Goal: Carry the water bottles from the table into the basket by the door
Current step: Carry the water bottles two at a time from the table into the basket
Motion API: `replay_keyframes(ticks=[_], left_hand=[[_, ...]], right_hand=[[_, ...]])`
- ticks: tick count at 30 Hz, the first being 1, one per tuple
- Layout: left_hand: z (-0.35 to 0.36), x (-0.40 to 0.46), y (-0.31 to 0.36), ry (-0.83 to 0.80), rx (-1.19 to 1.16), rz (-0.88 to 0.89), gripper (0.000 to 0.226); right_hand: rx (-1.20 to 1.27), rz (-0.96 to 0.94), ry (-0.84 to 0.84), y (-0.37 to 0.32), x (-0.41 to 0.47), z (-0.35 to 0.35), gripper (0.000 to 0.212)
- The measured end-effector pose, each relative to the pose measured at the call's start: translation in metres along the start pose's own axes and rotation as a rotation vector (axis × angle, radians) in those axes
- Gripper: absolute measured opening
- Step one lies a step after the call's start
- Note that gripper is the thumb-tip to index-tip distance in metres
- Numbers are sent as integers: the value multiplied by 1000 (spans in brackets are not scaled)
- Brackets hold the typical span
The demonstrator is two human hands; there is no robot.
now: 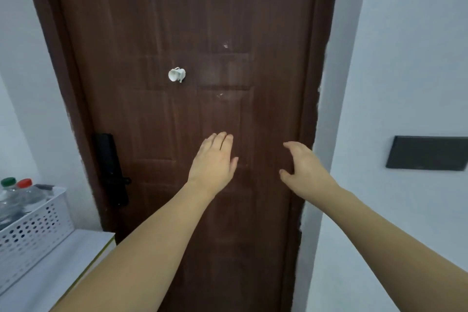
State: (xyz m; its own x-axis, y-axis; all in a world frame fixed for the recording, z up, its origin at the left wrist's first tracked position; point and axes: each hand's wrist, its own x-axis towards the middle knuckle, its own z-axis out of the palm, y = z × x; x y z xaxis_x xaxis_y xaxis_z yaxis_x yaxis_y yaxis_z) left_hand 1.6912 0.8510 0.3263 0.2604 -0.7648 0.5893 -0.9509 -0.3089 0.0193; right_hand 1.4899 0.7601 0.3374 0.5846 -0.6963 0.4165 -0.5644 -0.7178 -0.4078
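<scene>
A white perforated basket (38, 230) stands on a white surface at the lower left, beside the door. Two clear water bottles lie in it, one with a green cap (8, 181) and one with a red cap (24, 183). My left hand (214, 162) is stretched out in front of the brown door, fingers together and flat, holding nothing. To its right, my right hand (302, 167) is also raised before the door with fingers loosely curled and spread, also holding nothing. Both hands are well to the right of the basket.
The brown wooden door (177, 33) fills the middle, with a black lock handle (112, 170) at its left side and a small white fitting (176, 74) higher up. A dark panel (428, 152) hangs on the white wall at right. The white surface (58, 268) runs under the basket.
</scene>
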Motion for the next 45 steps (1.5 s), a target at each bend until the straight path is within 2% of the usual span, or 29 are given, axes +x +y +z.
replay_keyframes(ticks=[8, 14, 21, 27, 36, 45], left_hand=[[-13, -21, 148, 12, -8, 55, 60], [-10, -45, 262, -20, -56, 2, 61], [5, -50, 342, -71, 3, 57, 62], [15, -59, 412, -101, -40, 53, 63], [18, -72, 561, -76, -78, -73, 62], [30, -75, 694, -132, -103, -5, 60]], right_hand=[[-39, 53, 11, 100, -86, -82, 64], [-19, 75, -67, 188, -144, -139, 64], [-5, 102, -88, 247, -176, -170, 63], [-4, 132, -105, 305, -204, -210, 64], [24, 95, -132, 443, -272, -293, 63], [70, 158, -140, 542, -314, -352, 64]])
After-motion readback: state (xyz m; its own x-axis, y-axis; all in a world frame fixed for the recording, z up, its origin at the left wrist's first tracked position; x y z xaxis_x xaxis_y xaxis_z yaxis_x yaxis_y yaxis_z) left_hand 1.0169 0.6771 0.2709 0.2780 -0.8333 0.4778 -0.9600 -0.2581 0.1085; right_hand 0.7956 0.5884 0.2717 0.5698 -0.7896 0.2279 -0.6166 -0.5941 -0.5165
